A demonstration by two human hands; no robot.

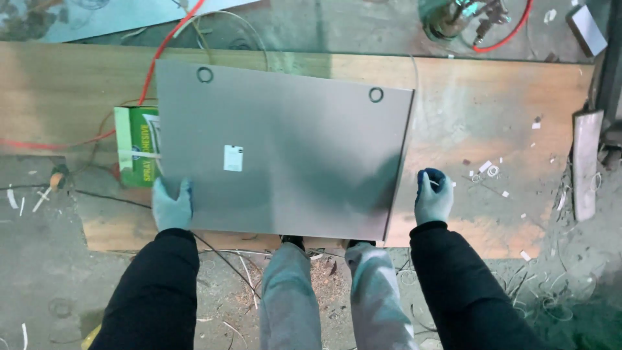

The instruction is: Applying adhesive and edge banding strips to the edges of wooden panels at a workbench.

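Grey-trousered legs (324, 291) and black sleeves fill the near edge of the view, and beyond them a large grey metal panel (278, 149) lies flat on a wooden board (505, 116) set on the concrete floor. At the panel's near left corner the gloved left hand (172, 204) is clamped on its edge, while the gloved right hand (433, 196) is just beside the panel's right edge, fingers curled shut around a small white piece. A green box (137, 146) lies partly under the panel's left side.
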